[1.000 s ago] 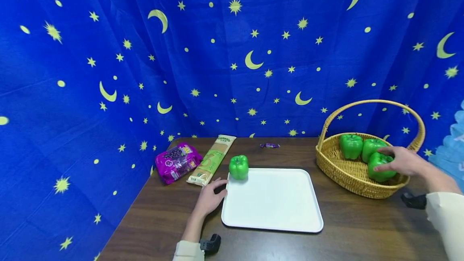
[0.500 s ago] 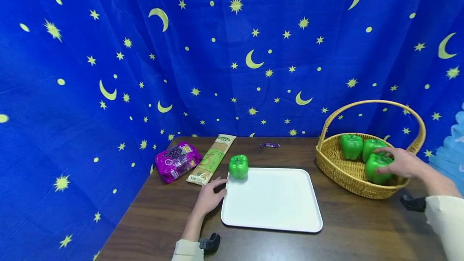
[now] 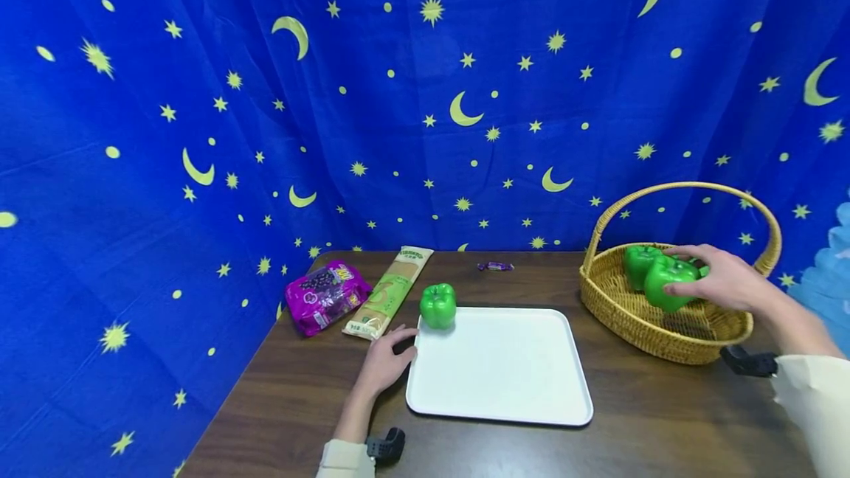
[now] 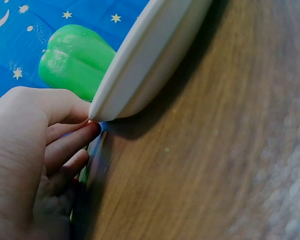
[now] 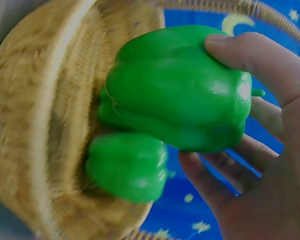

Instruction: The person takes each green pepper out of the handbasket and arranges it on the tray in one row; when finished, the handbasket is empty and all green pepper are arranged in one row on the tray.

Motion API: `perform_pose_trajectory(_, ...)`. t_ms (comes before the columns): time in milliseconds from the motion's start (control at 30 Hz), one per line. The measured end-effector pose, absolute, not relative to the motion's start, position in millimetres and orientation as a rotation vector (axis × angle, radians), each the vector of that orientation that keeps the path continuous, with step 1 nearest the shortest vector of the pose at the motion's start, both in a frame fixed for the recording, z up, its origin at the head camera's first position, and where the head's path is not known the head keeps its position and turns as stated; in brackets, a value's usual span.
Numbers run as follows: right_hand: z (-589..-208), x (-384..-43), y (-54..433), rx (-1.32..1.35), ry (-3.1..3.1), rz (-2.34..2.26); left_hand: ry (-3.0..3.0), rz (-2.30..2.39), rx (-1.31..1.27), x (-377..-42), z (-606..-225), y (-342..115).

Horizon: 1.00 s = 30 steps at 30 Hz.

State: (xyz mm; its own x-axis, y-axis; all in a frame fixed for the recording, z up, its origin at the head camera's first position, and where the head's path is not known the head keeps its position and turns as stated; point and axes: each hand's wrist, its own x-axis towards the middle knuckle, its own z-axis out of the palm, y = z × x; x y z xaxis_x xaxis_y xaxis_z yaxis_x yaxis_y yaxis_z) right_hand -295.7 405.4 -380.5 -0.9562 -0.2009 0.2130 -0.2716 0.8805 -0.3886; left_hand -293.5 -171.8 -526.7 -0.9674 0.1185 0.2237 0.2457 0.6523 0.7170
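Blue curtain [image 3: 398,116] behind; right hand [image 3: 727,279] now holds green pepper [image 3: 665,285] higher.

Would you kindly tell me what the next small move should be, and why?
I'd probably raise the held pepper slightly and ease it left over the rim of the basket, toward the tray. The right hand grips it above the basket, the left hand touches the tray's left edge, and another pepper sits at the tray's far left corner.

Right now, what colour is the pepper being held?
Glossy green; the held pepper shows best in the right wrist view.
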Motion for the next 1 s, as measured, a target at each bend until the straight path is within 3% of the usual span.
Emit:
perform_pose_trajectory(400, -360.3, -305.1, 338.5, 0.499, -2.794, 0.755, -2.704, -1.199, -0.325, -295.2, -527.2, -172.4)
perform_pose_trajectory(1000, -383.1, -326.2, 269.2, 0.585, -2.821, 0.813, -2.695, -1.219, -0.335, -295.8, -529.5, -174.7)
